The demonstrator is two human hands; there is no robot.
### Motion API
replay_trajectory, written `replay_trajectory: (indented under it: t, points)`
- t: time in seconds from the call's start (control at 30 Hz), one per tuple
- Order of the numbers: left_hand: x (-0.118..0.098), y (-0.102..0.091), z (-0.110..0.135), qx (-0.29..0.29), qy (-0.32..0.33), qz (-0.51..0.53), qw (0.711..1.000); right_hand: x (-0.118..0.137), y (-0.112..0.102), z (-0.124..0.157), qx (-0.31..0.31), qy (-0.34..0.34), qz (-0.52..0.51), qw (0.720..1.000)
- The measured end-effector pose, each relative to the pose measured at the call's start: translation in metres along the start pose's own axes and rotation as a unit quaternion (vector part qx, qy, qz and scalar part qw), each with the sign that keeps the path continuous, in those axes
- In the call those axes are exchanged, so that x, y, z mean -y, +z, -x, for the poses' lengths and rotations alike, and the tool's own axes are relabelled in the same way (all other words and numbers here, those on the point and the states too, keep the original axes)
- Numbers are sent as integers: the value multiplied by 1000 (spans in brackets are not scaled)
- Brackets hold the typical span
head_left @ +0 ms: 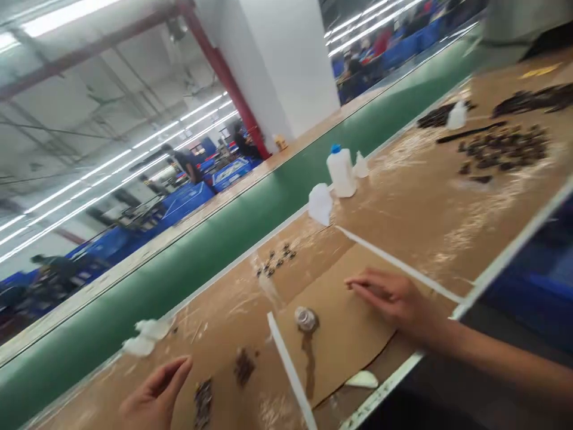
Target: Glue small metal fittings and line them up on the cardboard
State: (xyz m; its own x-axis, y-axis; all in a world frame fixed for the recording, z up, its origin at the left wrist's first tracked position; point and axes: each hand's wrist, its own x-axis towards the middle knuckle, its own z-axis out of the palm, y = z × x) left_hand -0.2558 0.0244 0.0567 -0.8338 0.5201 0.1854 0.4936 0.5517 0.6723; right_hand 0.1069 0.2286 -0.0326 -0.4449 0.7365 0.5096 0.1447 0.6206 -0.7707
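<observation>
Bare hands held nothing. The left hand (154, 397), at the bottom left of the frame, stood open with its fingers slightly curled, just beside a small heap of dark pieces (203, 403). The right hand (394, 298), lower right, lay open and flat with its fingers together, resting on a brown cardboard sheet (333, 325).

On that sheet sat one small metal cap (307, 319), above a brown streak (308, 370). Two white strips (290, 382) framed the cardboard, with the second (398, 263) running up and right of the right hand. A second dark heap (244, 366) lay between the left hand and the cap. Left of it were two white wads (147, 334) (cloth or tissue, hard to tell), and farther up sat a cluster of about a dozen small dark parts (275, 260).

Mid-frame stood two white bottles, one with a blue cap (341, 172) and a smaller one (360, 165), beside a crumpled white piece (320, 204). Toward the upper right were a third white bottle (457, 116), a wide scatter of dark pieces (504, 149), and two long dark heaps (532, 98). A green conveyor belt (250, 233) ran alongside, with workers at blue benches (188, 200) beyond it at upper left.
</observation>
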Motion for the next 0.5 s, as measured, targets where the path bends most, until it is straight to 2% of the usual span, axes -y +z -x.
replay_trajectory:
  t: [0.03, 0.1, 0.23, 0.33, 0.5]
  points:
    - [14, -13, 11, 5, -45, 1, 999, -2, -1, 0, 0, 0, 9, 1000]
    - [43, -30, 29, -18, -76, -11, 997, -3, -3, 0, -8, -11, 26, 1000]
    - [94, -41, 51, -5, -82, -78, 994, -5, -2, 2, -35, 7, 60, 998]
    - [110, -33, 54, 3, -44, -87, 995, -9, -1, 4, -37, 1, 78, 996]
    - [117, -20, 45, 18, 55, -106, 993, -15, -2, 4, -30, 23, 77, 996]
